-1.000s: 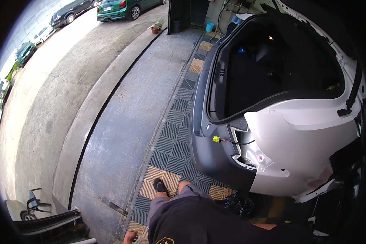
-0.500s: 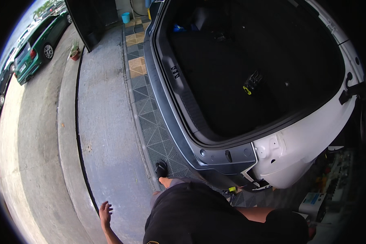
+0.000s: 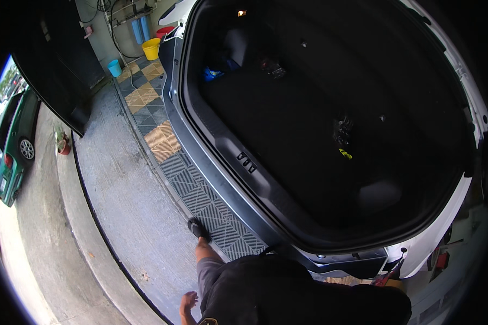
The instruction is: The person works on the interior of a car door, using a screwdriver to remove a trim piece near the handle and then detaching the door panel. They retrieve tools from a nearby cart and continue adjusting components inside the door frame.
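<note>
White metal bodywork [image 3: 444,216] frames the open, black-lined boot [image 3: 287,146] at our right. Our left hand [image 3: 188,301] hangs beside our grey shorts [image 3: 209,272], its grip empty and fingers loosely parted, perhaps to balance us with one black-shod foot [image 3: 197,227] set forward. Our right hand is out of view, so we cannot tell its grip. Inside the boot, toward the right, lies a dark bundle [image 3: 341,131] with a yellow-green end, possibly a glove; the raised dark plastic sill [image 3: 259,187] likely keeps it from sliding out.
</note>
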{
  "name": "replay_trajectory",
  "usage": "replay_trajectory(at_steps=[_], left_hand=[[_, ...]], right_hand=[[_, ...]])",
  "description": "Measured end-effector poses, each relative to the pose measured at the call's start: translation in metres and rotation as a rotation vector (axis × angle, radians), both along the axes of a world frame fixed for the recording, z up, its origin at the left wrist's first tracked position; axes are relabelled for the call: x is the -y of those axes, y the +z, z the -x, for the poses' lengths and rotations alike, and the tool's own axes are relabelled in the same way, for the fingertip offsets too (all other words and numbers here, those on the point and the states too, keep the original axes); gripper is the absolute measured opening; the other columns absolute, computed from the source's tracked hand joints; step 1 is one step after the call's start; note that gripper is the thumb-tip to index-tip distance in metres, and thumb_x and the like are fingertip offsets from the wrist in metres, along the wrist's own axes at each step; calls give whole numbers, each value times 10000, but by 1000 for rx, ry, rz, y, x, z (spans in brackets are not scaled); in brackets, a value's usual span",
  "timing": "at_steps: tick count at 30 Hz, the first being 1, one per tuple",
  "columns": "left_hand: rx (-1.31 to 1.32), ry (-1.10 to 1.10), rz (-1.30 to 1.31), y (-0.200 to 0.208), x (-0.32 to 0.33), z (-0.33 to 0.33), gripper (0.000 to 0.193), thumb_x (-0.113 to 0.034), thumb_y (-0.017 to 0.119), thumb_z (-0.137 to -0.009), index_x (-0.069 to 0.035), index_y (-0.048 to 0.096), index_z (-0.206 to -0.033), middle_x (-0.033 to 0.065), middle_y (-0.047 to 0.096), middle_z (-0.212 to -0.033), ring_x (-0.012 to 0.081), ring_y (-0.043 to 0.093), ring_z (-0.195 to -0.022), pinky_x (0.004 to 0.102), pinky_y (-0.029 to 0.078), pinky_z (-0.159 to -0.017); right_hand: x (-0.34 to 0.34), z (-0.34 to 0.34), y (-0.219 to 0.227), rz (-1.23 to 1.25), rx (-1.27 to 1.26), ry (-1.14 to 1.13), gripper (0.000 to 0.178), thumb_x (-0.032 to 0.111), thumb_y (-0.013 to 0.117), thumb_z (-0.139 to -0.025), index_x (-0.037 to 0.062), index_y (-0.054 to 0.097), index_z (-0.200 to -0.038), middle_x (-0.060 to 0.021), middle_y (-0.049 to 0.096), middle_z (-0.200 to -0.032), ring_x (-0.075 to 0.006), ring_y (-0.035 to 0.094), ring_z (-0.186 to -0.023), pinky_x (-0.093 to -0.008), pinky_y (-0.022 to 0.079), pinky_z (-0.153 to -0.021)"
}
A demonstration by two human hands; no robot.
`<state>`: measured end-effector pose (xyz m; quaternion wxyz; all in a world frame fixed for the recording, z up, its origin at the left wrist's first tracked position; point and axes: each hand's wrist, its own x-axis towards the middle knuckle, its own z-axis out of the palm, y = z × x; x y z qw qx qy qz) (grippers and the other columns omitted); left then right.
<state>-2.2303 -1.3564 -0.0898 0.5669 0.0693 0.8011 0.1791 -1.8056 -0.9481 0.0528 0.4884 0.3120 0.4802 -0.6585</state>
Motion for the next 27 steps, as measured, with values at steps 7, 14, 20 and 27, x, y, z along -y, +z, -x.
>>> replay_trajectory(at_steps=[7,14,20,27], left_hand=[[-382,217,-144,49,-106,360,376,-229,581,-912,62,651,-1140,175,728,-912,229,710,-771,346,564,-642],[-506,-97,-277,117,-354,589,405,-344,601,-938,-45,657,-1204,229,713,-1062,383,684,-1024,427,534,-877],[-282,40,-380,62,-476,699,375,-297,586,-953,-17,658,-1192,180,732,-1027,251,723,-897,372,557,-813],[129,-19,7,45,-503,842,361,-249,554,-948,-2,657,-1190,174,719,-1056,238,713,-899,372,581,-721]], right_hand=[[-122,299,-21,-416,1,-480,367,213,611,-955,39,602,-1278,-102,690,-1076,-183,674,-947,-356,563,-780],[-338,545,25,-804,-367,-1319,268,195,533,-981,63,647,-1185,-95,711,-952,-164,688,-780,-284,543,-625],[-481,736,-14,-761,-367,-1773,400,329,542,-975,98,575,-1300,-118,670,-1127,-213,672,-932,-330,542,-715],[-542,862,-49,-1008,143,-2028,437,394,518,-980,87,541,-1291,-103,550,-1123,-262,622,-857,-446,546,-702]])
